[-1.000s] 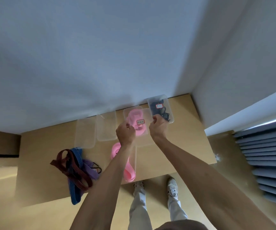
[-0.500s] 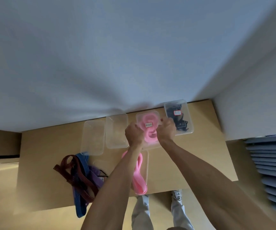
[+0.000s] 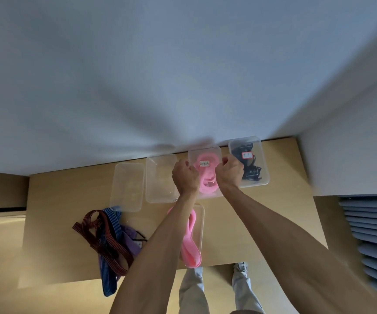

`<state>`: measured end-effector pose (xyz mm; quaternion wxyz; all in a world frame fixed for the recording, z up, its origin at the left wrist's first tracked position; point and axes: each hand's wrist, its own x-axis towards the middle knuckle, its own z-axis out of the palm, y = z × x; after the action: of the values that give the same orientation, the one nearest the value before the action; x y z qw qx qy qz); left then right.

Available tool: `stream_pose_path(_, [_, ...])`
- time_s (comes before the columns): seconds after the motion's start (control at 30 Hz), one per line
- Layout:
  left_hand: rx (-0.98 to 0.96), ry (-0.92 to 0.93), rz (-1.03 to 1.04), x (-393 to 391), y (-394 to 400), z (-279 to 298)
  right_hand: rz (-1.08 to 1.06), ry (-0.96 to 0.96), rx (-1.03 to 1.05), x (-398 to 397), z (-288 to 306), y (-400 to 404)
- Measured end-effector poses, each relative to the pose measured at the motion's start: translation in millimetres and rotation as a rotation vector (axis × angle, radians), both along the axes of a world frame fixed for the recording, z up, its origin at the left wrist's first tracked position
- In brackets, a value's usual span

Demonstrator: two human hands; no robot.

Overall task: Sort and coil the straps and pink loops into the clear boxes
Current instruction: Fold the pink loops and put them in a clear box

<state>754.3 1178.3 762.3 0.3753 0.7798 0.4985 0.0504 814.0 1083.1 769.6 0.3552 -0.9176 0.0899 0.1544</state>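
- Over a pale wooden table [image 3: 262, 223] against a blue-grey wall [image 3: 160, 75], two bare forearms reach forward from the bottom of the view, both wrists roughly level and knuckles turned up toward the camera.
- Left hand [image 3: 185, 177] sits curled at the left edge of a clear box [image 3: 214, 152] holding pink loops [image 3: 207, 180]; the fingers are folded under, and whether they clamp the box rim or its lid cannot be told.
- Right hand [image 3: 229, 172] mirrors it on the right edge of the same box, fingers also curled in; the two hands stand apart with the box between them.
- A white label [image 3: 204, 163] with a red border shows on that box, between the two hands.
- Just to the right, touching or nearly touching, a second clear box [image 3: 263, 159] holds black straps [image 3: 251, 173] and carries its own red-edged label.
- To the left stand two more clear boxes [image 3: 160, 177], side by side, with nothing plainly visible inside.
- Nearer the table's front edge, a long pink band [image 3: 190, 248] lies partly under the left forearm, on or in a clear tray [image 3: 201, 223] whose shape is hard to make out.
- At the left front of the table lies a tangle of maroon, blue and purple straps [image 3: 108, 241], one blue end hanging over the edge.
- Below the table edge, light trousers and shoes [image 3: 239, 267] show on a tan floor.
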Motion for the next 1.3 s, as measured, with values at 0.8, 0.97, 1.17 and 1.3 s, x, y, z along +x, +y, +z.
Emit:
stream_pose_path(0.8, [0.038, 0.291, -0.293, -32, 0, 0, 0.466, -0.136, -0.209, -15, -10, -13])
stream_pose_path(0.97, [-0.094, 0.192, -0.429, -54, -11, 8, 0.825, -0.133, -0.289, -28, -9, -43])
stream_pose_path(1.17, [-0.016, 0.209, -0.556, -62, -21, 4, 0.765, -0.069, -0.392, -47, -16, -47])
stream_pose_path(1.3, [0.132, 0.334, -0.656, -62, -17, 7, 0.754, -0.055, -0.414, -44, -11, -37])
